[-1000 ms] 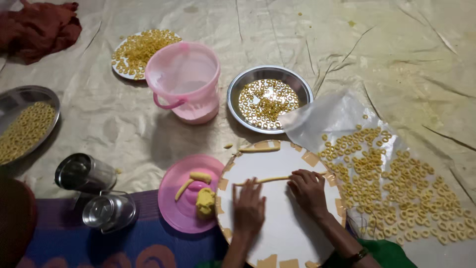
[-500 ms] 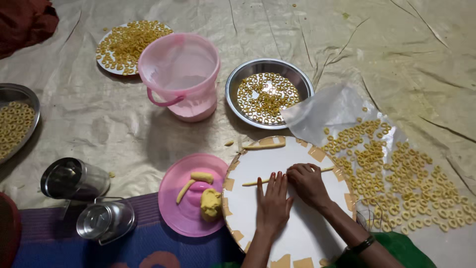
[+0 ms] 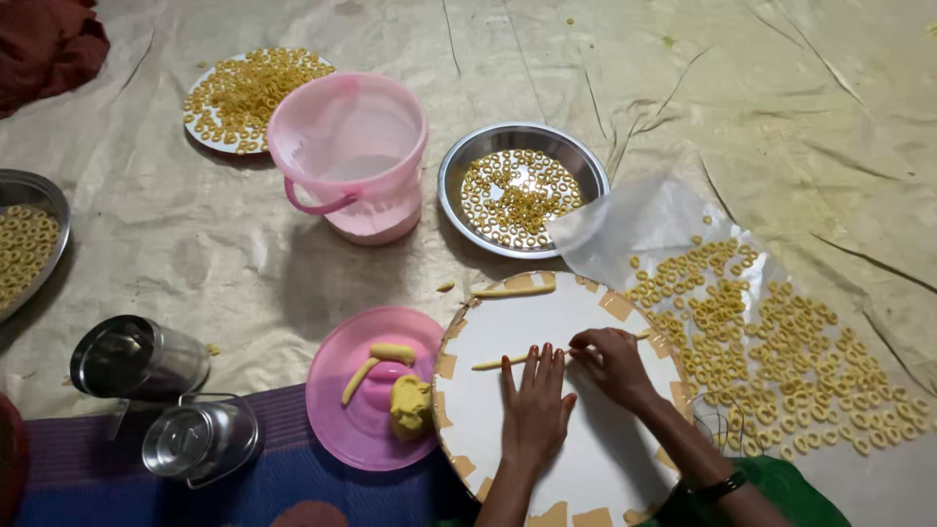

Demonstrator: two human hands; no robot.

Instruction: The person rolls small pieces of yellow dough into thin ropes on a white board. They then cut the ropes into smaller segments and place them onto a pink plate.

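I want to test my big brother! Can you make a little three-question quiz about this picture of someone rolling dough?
1. True or false: both hands rest on the thin dough rope on the white round board.
2. What colour is the bucket? A) blue B) pink C) green
3. Fill in: the lump of dough sits on the pink ____.

Key: 1 true; 2 B; 3 plate.

Left hand (image 3: 536,405) flat, fingers (image 3: 532,363) extended, palm down. Right hand (image 3: 613,363) curled, fingertips pressing down.
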